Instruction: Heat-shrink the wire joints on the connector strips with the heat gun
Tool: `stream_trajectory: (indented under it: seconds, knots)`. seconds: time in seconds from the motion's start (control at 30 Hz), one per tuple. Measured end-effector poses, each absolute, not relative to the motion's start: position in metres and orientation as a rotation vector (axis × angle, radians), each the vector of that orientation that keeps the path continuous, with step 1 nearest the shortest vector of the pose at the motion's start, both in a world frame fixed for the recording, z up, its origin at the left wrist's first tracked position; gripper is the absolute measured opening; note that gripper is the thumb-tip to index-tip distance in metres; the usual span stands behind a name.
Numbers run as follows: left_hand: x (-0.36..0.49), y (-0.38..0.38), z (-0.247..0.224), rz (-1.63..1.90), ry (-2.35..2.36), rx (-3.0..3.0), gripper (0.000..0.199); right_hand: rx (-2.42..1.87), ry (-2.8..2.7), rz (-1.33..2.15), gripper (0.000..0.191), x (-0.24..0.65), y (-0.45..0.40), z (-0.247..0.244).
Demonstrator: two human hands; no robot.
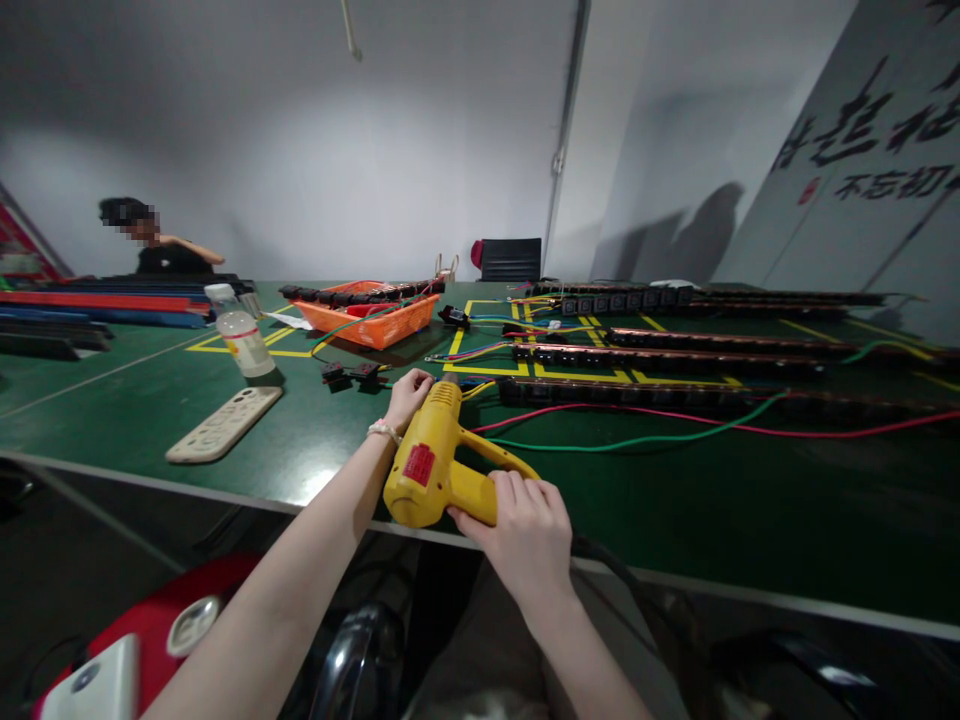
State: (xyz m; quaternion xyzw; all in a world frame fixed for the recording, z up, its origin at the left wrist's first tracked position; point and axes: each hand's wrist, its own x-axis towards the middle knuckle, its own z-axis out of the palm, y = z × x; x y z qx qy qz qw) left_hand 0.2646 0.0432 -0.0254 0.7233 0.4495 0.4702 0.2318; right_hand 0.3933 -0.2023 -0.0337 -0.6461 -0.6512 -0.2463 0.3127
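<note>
My right hand [525,520] is wrapped round the handle of a yellow heat gun [431,455] with a red label. The gun's nozzle points away from me, toward the far side of the table. Just left of the nozzle, my left hand [409,396] is closed in a pinch on thin wires [480,388]. Blue and yellow, these wires run from the end of the nearest long black strip [622,395]. The nozzle hides part of them, and the fingertips are only partly visible.
Red and green wires [637,440] cross the green table [720,510]. More black strips [667,356] lie at the right. An orange basket [382,328], black connectors [352,375], a bottle [244,335] and a phone [225,425] are on the left. A person [169,255] sits beyond.
</note>
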Motion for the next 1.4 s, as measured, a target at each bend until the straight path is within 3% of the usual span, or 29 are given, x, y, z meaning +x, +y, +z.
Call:
stream_trajectory:
  seconds: [1.4]
  knots:
    - [0.262, 0.055, -0.04, 1.323, 1.137, 1.848, 0.017, -1.582, -1.716, -0.871, 0.044, 0.44, -0.216, -0.034]
